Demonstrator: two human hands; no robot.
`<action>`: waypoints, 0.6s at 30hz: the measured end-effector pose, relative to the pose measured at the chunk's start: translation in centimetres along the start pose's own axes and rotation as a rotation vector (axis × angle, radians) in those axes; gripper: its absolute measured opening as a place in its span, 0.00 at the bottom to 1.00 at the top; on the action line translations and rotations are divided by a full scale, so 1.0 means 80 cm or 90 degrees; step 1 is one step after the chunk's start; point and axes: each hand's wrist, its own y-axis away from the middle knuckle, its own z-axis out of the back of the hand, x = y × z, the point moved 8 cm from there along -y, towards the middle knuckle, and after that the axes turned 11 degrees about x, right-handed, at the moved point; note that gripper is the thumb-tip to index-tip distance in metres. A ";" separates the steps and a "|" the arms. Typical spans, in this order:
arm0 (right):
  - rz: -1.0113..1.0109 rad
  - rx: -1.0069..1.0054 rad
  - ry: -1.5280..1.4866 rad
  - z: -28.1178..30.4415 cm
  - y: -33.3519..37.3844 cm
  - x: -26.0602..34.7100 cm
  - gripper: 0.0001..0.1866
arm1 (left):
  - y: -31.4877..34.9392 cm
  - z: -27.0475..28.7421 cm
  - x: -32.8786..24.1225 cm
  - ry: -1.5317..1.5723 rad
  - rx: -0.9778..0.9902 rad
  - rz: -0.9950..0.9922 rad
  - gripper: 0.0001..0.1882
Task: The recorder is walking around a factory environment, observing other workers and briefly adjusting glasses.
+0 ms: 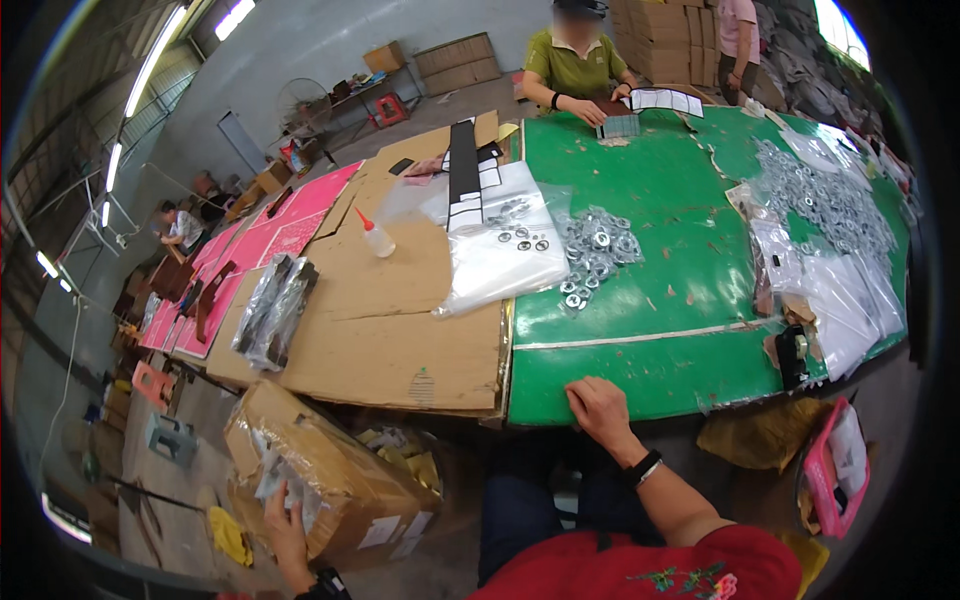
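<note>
Cardboard box (320, 470), open at its top, sits on the floor to the left of the green table (660, 330), below its near edge. The left hand (283, 520) reaches into the box, fingers spread on clear plastic wrapping (285, 480). The right hand (598, 410) rests flat and empty on the table's near edge. A pile of metal washers (592, 255) lies on the table's left part, beside a clear plastic bag (500, 245).
</note>
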 end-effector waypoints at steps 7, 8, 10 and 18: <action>0.004 0.003 -0.030 0.001 0.002 -0.001 0.02 | 0.016 0.082 -0.077 -0.170 -0.296 -0.034 0.12; 0.000 0.003 -0.037 0.002 0.001 -0.001 0.02 | 0.017 0.090 -0.100 -0.171 -0.300 -0.030 0.12; 0.002 0.001 -0.034 -0.001 0.001 -0.005 0.02 | 0.023 0.094 -0.165 -0.076 -0.296 -0.090 0.10; -0.014 -0.005 -0.014 -0.008 0.000 -0.018 0.03 | 0.044 -0.093 -0.462 0.403 0.453 -0.671 0.18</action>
